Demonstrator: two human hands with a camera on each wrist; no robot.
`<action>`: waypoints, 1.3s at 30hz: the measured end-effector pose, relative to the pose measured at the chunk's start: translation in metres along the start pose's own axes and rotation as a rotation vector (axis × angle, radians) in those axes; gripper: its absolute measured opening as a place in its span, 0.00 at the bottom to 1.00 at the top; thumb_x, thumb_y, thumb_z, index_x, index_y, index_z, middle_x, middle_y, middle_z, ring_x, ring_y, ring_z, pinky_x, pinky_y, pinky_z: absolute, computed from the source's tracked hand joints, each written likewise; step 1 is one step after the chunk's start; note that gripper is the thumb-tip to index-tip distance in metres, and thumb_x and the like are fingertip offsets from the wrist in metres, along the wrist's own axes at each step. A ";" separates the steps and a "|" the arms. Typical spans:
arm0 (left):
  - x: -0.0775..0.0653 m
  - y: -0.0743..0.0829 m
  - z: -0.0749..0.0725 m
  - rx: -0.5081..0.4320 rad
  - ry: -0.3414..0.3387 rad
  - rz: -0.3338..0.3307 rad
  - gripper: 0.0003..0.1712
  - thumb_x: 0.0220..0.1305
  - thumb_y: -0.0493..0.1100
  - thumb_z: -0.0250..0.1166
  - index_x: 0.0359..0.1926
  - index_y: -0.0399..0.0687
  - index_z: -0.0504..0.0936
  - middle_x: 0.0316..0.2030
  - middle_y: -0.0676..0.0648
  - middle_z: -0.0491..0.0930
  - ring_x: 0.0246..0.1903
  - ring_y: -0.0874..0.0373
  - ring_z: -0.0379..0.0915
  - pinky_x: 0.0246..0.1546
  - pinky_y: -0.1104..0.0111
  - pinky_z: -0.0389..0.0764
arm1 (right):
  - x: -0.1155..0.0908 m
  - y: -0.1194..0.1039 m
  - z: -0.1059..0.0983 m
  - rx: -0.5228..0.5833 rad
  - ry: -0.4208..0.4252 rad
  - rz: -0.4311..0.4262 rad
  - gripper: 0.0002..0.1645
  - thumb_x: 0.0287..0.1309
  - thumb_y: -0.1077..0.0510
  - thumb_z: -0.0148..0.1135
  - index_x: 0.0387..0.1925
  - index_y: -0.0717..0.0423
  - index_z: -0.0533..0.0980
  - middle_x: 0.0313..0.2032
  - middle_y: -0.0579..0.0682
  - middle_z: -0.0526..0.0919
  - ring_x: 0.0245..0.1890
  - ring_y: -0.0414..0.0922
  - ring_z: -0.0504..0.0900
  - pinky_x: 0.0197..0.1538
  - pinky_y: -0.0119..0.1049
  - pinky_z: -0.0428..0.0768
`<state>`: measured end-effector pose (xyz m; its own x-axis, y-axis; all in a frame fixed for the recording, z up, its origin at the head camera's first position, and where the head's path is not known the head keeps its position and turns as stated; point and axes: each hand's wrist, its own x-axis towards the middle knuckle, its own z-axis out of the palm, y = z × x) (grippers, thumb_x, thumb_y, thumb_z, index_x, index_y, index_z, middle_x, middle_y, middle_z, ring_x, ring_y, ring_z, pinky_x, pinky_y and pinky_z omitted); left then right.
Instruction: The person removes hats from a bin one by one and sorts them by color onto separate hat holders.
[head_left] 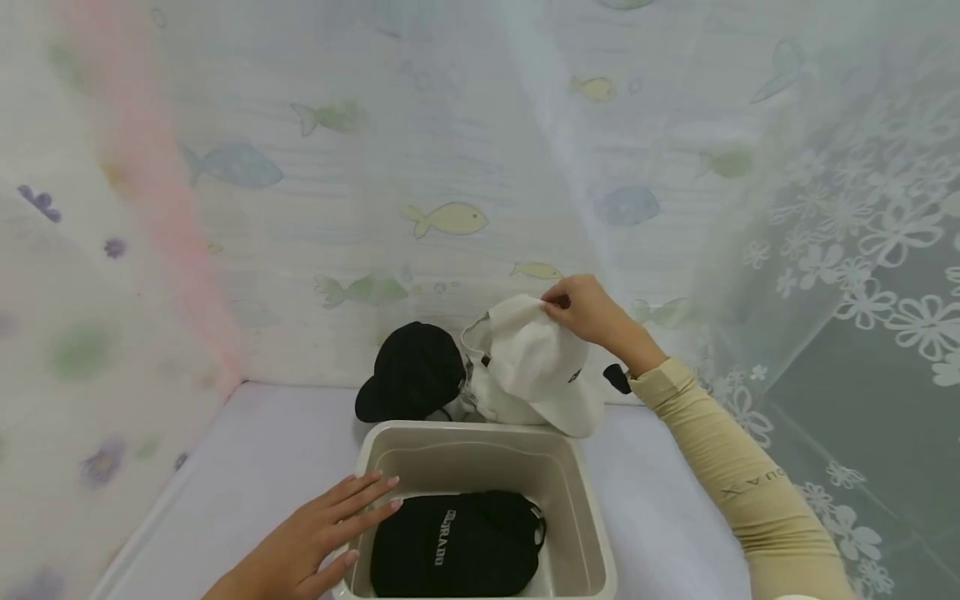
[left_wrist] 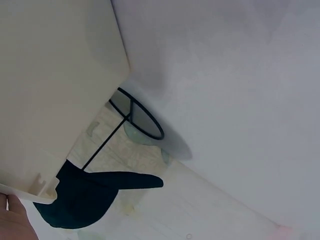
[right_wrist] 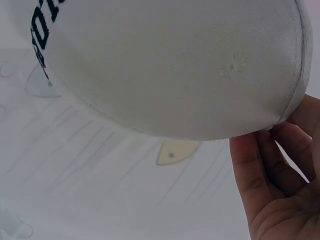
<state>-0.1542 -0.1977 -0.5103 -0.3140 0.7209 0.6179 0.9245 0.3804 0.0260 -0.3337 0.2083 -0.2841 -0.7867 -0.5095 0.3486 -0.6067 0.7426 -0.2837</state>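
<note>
My right hand (head_left: 588, 312) pinches the top back edge of a white cap (head_left: 536, 350) behind the bin. Close up in the right wrist view, thumb and fingers (right_wrist: 250, 175) hold the edge of this cap (right_wrist: 175, 70), which bears dark lettering. My left hand (head_left: 315, 533) rests with fairly straight fingers on the left rim of a beige plastic bin (head_left: 592, 517). Inside the bin lies a black cap (head_left: 480, 542) with pale lettering. Another black cap (head_left: 416, 367) sits left of the white one, on a black wire stand (left_wrist: 142, 117) visible in the left wrist view.
A pale sheet (head_left: 292, 433) covers the surface under the bin. Behind it hangs a light curtain (head_left: 450, 125) printed with fish. At the right is a sheer net (head_left: 900, 225) with white flowers. A small dark object (head_left: 617, 379) shows beside the right wrist.
</note>
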 end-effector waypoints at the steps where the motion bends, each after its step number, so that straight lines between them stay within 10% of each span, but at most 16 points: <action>1: 0.000 0.000 0.000 0.000 -0.001 -0.001 0.31 0.81 0.53 0.41 0.73 0.41 0.69 0.73 0.38 0.66 0.75 0.46 0.57 0.79 0.67 0.44 | 0.001 0.001 0.005 -0.007 -0.014 0.003 0.09 0.66 0.65 0.65 0.41 0.68 0.86 0.37 0.61 0.88 0.35 0.51 0.85 0.39 0.42 0.85; 15: -0.001 0.001 -0.003 -0.003 -0.015 -0.010 0.30 0.80 0.52 0.43 0.74 0.42 0.69 0.72 0.38 0.67 0.75 0.46 0.57 0.79 0.68 0.43 | 0.009 0.015 0.037 -0.024 -0.061 -0.057 0.11 0.67 0.65 0.64 0.46 0.67 0.86 0.37 0.59 0.87 0.35 0.50 0.84 0.40 0.41 0.84; 27: -0.001 0.000 -0.002 -0.021 -0.011 -0.002 0.30 0.79 0.51 0.45 0.74 0.41 0.68 0.74 0.38 0.65 0.76 0.47 0.55 0.79 0.67 0.44 | 0.003 0.025 0.013 0.090 0.133 -0.215 0.09 0.62 0.69 0.67 0.43 0.64 0.87 0.37 0.56 0.87 0.37 0.49 0.85 0.43 0.42 0.86; 39: 0.001 0.002 -0.003 -0.019 -0.018 -0.035 0.30 0.77 0.50 0.48 0.74 0.43 0.68 0.74 0.40 0.65 0.75 0.46 0.57 0.79 0.67 0.43 | -0.002 0.028 0.054 0.058 -0.073 -0.085 0.11 0.66 0.64 0.65 0.47 0.66 0.86 0.36 0.55 0.85 0.36 0.47 0.83 0.42 0.39 0.84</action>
<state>-0.1517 -0.1981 -0.5077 -0.3500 0.7176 0.6021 0.9167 0.3945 0.0627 -0.3552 0.2062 -0.3407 -0.7369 -0.6016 0.3082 -0.6757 0.6698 -0.3080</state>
